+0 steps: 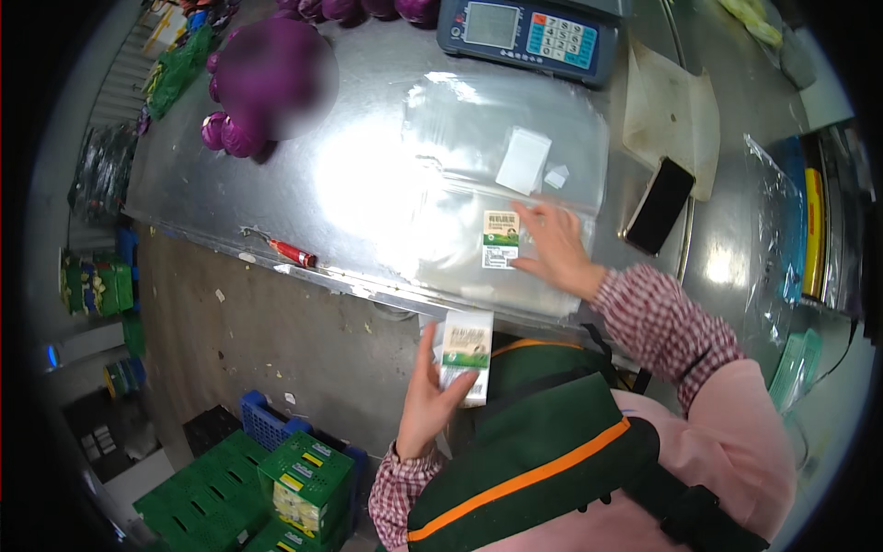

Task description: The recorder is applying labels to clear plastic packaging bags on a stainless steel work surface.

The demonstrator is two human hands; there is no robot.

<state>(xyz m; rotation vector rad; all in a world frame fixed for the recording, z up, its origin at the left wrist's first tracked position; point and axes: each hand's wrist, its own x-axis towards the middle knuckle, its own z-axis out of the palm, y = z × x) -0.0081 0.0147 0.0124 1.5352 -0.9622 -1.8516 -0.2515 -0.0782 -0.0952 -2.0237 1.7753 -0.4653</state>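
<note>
My left hand (436,393) holds a stack of printed paper labels (467,352) just off the near edge of the steel table. Over the table, my right hand (552,245) has its thumb and forefinger spread at the right side of a single label (501,239), which lies on clear plastic bags (441,241). Whether the fingers touch that label I cannot tell. Beyond it, white paper slips (523,160) rest on the bags. A red-handled knife (293,252) lies to the left by the table's edge.
A weighing scale (528,34) stands at the back. Red cabbages (276,83), partly blurred, are piled at the back left. To the right lie a dark phone (659,205) and a stained sheet (672,110). Green plastic crates (207,493) stand on the floor at lower left.
</note>
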